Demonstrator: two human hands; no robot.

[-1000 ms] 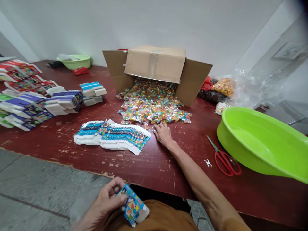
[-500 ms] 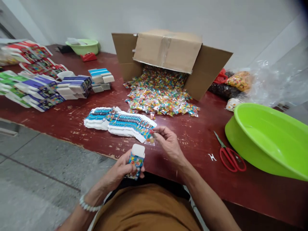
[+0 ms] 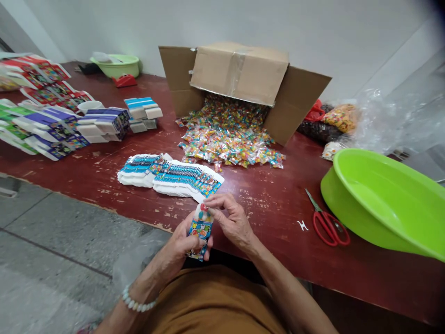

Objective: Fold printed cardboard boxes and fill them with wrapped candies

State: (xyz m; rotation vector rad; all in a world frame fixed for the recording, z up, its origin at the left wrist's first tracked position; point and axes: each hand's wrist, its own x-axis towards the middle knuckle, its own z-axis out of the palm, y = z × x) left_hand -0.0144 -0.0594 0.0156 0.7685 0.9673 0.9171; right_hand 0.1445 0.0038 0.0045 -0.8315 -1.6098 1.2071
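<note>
The left hand (image 3: 182,243) is closed around a small printed paper box (image 3: 200,234), held upright near the table edge, while the right hand (image 3: 231,220) pinches a little candy packet (image 3: 205,211) at the box's open top. Just beyond, stacks of flat boxes (image 3: 170,174) lie on the red wooden table (image 3: 267,218), near a heap of candy packets (image 3: 225,141) spilling from a cardboard carton (image 3: 239,74)
</note>
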